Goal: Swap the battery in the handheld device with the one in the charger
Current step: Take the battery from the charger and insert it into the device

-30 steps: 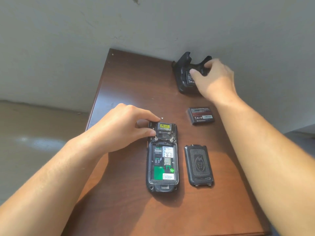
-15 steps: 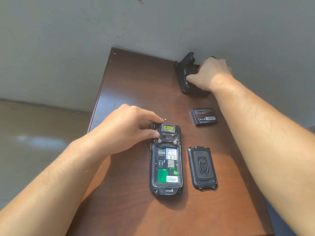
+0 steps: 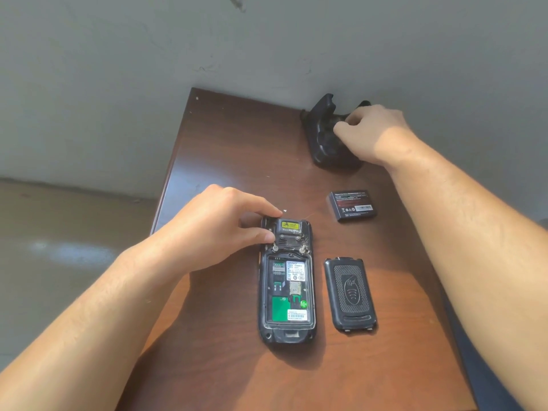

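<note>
The black handheld device (image 3: 286,284) lies face down mid-table, its battery bay open and empty, showing green board and labels. My left hand (image 3: 218,232) grips its top left corner with thumb and fingers. The back cover (image 3: 350,295) lies just right of the device. A loose black battery (image 3: 352,205) rests on the table further back. At the far right corner stands the black charger cradle (image 3: 324,137). My right hand (image 3: 372,133) curls into the cradle and hides the battery seated there; whether the fingers pinch it cannot be seen.
The brown wooden table (image 3: 237,161) is narrow, with its left edge close to the device and a grey wall right behind the charger. A tan floor lies below on the left.
My right hand has curled further down over the charger, covering the battery that showed one second ago. The left hand and device have stayed put; the view shifted slightly.
</note>
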`<action>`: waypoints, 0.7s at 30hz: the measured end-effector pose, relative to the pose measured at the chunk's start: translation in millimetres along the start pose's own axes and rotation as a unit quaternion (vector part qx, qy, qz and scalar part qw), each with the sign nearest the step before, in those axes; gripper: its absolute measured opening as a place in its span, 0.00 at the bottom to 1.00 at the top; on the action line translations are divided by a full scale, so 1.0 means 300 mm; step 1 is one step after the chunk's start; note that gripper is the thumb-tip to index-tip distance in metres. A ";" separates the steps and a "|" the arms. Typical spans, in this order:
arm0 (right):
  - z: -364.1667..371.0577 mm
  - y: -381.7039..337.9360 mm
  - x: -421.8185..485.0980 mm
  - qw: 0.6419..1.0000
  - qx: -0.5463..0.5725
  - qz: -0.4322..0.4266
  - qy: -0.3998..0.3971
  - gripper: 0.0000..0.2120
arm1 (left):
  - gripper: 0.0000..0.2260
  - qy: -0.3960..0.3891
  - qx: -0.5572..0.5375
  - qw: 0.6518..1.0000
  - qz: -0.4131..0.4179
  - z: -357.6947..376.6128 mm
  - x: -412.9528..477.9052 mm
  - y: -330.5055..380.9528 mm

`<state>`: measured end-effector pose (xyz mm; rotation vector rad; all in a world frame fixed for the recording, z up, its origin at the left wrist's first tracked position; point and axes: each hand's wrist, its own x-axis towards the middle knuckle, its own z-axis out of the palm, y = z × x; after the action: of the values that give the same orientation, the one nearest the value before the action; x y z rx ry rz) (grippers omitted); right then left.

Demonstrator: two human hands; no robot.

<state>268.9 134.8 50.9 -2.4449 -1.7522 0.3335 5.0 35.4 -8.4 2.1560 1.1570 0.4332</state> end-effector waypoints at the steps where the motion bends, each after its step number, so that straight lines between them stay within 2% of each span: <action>1: 0.002 0.003 -0.004 1.000 0.007 -0.001 -0.002 0.17 | 0.14 0.000 0.000 1.000 -0.001 0.002 -0.001 -0.001; 6: 0.037 0.014 -0.045 1.000 0.005 -0.014 0.022 0.25 | 0.15 -0.004 -0.004 1.000 -0.006 0.001 -0.002 0.000; 13: 0.063 0.000 -0.097 0.997 -0.016 -0.037 0.073 0.24 | 0.15 -0.001 -0.008 1.000 -0.003 -0.001 -0.002 -0.002; 21: 0.049 0.029 -0.161 0.984 0.066 -0.099 0.132 0.23 | 0.15 0.001 -0.017 1.000 -0.005 -0.001 0.000 0.000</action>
<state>258.6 85.8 40.0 -2.0910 -1.7747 0.0952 4.8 35.5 -8.2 2.1207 1.1522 0.4468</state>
